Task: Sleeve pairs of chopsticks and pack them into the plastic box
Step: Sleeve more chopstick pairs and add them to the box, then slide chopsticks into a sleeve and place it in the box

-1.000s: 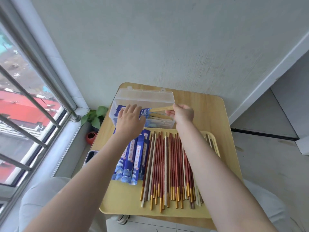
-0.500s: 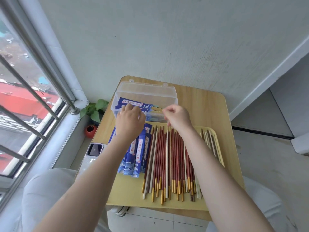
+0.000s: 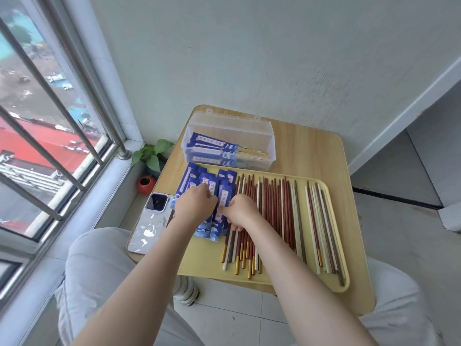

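Both hands sit on the pile of blue sleeves (image 3: 212,196) at the left end of the yellow tray (image 3: 204,255). Left hand (image 3: 195,204) curls its fingers down onto the pile; whether its grip has actually closed on a sleeve cannot be told. Right hand (image 3: 240,212) pinches one sleeve near its middle, thumb and fingers bent around it. Just right of the pile, loose chopsticks (image 3: 272,216), red, white and brown, lie side by side across the tray. Behind the tray, touching its far edge, stands the clear box (image 3: 230,139), lid up, with sleeved pairs (image 3: 214,152) lying inside. A phone (image 3: 151,218) lies on the bench (image 3: 309,156) left of the tray.
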`<state>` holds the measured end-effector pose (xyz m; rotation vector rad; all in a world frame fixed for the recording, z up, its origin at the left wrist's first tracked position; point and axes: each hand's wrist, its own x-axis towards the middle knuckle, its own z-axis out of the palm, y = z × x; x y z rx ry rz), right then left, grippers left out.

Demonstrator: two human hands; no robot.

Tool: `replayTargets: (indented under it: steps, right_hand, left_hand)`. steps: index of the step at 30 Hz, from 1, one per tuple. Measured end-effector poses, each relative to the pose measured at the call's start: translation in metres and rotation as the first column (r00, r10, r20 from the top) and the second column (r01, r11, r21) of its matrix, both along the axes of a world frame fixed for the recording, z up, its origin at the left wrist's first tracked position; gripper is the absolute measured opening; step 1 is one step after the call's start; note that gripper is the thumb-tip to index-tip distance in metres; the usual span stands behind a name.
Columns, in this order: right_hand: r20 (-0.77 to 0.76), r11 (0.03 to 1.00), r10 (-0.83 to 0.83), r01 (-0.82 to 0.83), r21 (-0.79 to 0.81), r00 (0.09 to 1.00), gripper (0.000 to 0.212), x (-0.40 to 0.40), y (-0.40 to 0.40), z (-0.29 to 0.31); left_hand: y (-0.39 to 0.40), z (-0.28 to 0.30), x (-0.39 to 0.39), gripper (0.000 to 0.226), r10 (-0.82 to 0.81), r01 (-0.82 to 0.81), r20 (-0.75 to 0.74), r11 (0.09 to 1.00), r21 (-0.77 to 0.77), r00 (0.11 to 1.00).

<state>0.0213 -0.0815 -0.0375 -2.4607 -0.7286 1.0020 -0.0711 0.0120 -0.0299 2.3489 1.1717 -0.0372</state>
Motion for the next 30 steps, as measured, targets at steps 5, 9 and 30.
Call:
replayTargets:
  steps: [5,9,30]
  right_hand:
    - [-0.010,0.994,-0.066,0.066,0.083,0.998,0.030,0.002,-0.010,0.007]
    - [0.020,0.955,-0.144,0.134,0.265,0.989,0.036,0.010,-0.022,0.012]
    - [-0.410,0.565,-0.482,0.632,0.531,0.775,0.016,0.052,-0.139,0.045]
  left_hand:
    - [0.000,0.003,-0.001,0.015,0.006,-0.005,0.033,1.000,-0.015,0.999]
    - [-0.004,0.005,0.001,0.024,0.064,-0.066,0.067,0.998,0.017,0.996]
    - [-0.085,0.029,0.048,0.045,-0.382,0.275,0.337,0.906,0.323,0.861]
